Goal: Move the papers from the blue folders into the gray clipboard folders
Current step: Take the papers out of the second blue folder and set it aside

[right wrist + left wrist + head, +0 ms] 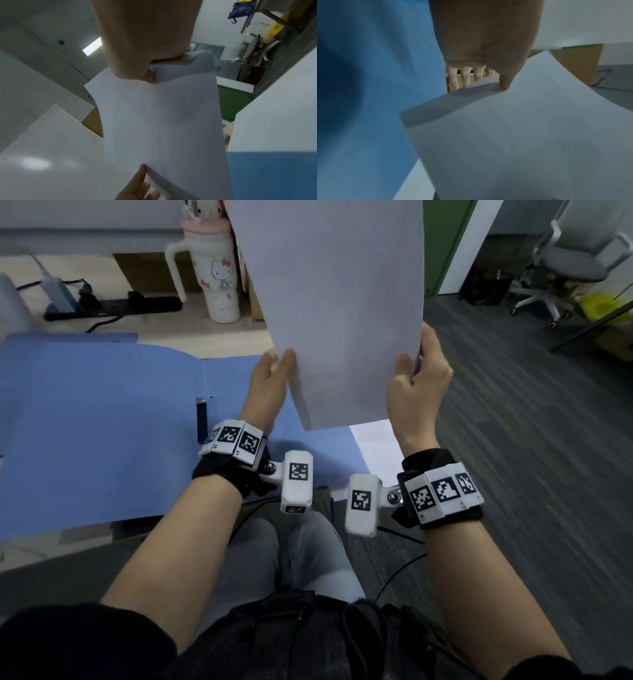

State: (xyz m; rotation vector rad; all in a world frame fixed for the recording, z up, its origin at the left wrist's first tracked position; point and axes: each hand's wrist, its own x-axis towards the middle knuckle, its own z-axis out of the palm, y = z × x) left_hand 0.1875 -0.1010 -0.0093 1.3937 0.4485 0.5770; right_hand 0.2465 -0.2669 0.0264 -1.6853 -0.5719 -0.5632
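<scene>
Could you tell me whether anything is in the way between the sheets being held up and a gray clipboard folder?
That cannot be judged here: no gray clipboard folder shows in any view. The papers are held upright in the air, gripped by the left hand and right hand, above the open blue folder, with nothing touching them.

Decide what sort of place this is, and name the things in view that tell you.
Probably an office: a swivel chair on gray carpet, a desk with a power strip, and a blue folder lying open.
</scene>
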